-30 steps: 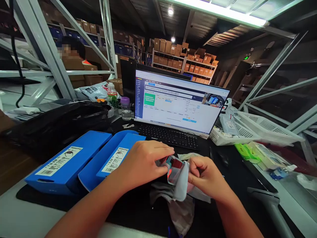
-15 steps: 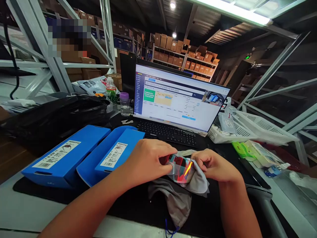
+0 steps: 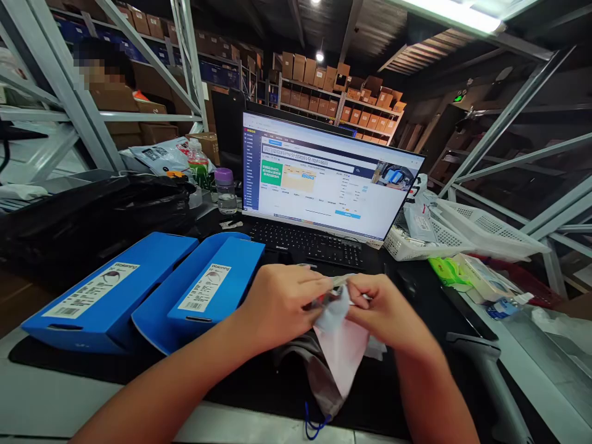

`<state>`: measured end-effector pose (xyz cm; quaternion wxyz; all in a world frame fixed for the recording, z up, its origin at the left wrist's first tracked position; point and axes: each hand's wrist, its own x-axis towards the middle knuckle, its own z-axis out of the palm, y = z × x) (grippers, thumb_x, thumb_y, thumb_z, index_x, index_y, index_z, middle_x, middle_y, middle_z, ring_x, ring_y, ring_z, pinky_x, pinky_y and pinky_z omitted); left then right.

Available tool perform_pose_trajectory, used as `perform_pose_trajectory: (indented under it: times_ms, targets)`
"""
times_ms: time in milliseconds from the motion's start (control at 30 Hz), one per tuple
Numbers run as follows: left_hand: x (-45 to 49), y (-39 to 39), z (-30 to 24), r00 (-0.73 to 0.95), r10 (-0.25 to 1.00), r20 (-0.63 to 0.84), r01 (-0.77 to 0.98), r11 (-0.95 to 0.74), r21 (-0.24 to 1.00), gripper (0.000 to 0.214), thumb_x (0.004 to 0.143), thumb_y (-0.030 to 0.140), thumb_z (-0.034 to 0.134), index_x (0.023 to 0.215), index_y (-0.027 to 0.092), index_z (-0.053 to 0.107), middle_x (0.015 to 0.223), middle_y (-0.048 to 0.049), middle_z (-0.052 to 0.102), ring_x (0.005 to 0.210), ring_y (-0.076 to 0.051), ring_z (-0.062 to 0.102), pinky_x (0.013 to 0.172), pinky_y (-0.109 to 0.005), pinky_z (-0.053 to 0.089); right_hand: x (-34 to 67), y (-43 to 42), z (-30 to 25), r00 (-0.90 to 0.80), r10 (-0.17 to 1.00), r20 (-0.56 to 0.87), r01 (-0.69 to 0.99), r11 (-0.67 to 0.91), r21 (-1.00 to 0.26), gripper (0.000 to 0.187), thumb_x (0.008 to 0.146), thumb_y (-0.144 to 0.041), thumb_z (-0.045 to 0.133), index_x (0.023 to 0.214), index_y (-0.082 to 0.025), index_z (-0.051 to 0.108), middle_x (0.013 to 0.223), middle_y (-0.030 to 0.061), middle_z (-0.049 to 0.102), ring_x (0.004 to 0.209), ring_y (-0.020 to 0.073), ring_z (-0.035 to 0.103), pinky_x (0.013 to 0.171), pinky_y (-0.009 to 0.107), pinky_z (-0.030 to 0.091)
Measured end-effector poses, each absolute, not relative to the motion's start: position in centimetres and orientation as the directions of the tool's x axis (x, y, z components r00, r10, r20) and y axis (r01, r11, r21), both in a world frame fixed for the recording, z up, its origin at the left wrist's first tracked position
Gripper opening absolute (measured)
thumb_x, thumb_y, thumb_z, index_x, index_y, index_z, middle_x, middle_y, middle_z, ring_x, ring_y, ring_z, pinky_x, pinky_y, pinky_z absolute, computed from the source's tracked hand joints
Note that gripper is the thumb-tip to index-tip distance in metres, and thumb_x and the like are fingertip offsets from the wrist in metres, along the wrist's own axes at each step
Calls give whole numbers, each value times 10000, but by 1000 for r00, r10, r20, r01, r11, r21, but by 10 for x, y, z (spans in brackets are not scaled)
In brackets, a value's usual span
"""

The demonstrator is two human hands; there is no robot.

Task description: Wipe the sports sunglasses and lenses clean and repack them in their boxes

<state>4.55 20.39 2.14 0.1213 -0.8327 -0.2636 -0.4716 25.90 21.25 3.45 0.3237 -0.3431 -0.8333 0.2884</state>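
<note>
My left hand (image 3: 287, 305) is closed round the sunglasses, whose red mirrored lens (image 3: 318, 302) shows only as a sliver beside the fingers. Pinched in my right hand (image 3: 382, 308) is a pale grey cloth (image 3: 342, 351), draped over the front of the lens and hanging to a point. Most of the lens is hidden behind it. Under both hands a dark grey pouch (image 3: 319, 376) lies on the black mat, its blue drawstring (image 3: 315, 425) trailing over the near edge. To the left of my left hand are two blue boxes with white labels (image 3: 160, 246) (image 3: 247, 256).
Behind my hands stand a keyboard (image 3: 305, 243) and a lit monitor (image 3: 319, 179). A handheld scanner (image 3: 490, 376) lies on the right, near white baskets (image 3: 430, 237). A black plastic bag (image 3: 102, 206) and a purple-capped bottle (image 3: 226, 194) are at left. Another person sits beyond the frame.
The cloth has swung across the lens, covering the red surface that was in plain sight, and now hangs down in front. The view has shifted slightly to the right.
</note>
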Motion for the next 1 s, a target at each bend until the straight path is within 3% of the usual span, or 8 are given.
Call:
perform_pose_trajectory:
  times_ms: [100,200,300,433,567,667,833,1000]
  targets:
    - [40,202,29,361,363,859,540,-833,125,158,781,121,644,896,191,727,863,12,791,736,-154,748,812,-298,629,287,225,44,-706,688,172,259,476,-840,423,733,-103,652,574,-220,278,573,-72,325,565,92,278,516,244,224]
    - [43,201,28,363,350,863,580,-810,85,152,783,108,623,865,182,727,829,5,787,697,-163,742,750,-299,639,285,225,44,-651,744,154,246,398,-884,406,697,-94,654,568,-222,291,561,-81,322,546,82,255,496,237,207]
    - [49,202,22,395,271,878,656,-752,-62,141,843,92,596,889,145,718,847,-34,786,722,-183,748,743,-326,645,257,214,34,-449,840,305,343,477,-810,372,684,-102,634,556,-218,304,533,-80,346,537,83,277,504,237,213]
    - [48,206,19,462,191,866,681,-703,-208,162,894,73,562,947,127,705,946,-66,790,844,-194,757,854,-369,637,230,209,22,-250,833,493,469,550,-691,285,666,-87,592,539,-207,367,512,-66,432,531,91,349,522,236,251]
    - [44,211,22,422,250,872,672,-731,-116,153,888,118,589,979,168,702,957,-25,792,811,-171,756,852,-355,641,232,218,22,-227,903,365,198,409,-891,221,640,-135,642,592,-208,439,568,-69,460,539,86,366,507,212,294]
    - [46,211,21,426,253,868,672,-731,-117,177,885,103,568,979,167,703,964,-31,793,809,-174,758,842,-351,644,230,217,23,-150,946,287,94,303,-948,227,602,-166,695,624,-206,472,590,-62,492,519,81,372,483,205,307]
    - [48,209,18,472,220,854,669,-720,-184,182,886,88,557,962,141,714,984,-76,790,867,-195,763,874,-358,635,216,203,19,-51,966,252,133,257,-957,197,618,-205,719,645,-204,523,587,-27,547,518,114,452,492,231,373]
    - [35,212,25,413,269,870,601,-798,-38,159,861,131,610,951,187,729,964,-24,797,827,-181,767,903,-386,629,236,211,30,-231,945,231,167,273,-948,266,600,-212,793,625,-187,530,618,-39,557,546,96,441,513,214,357]
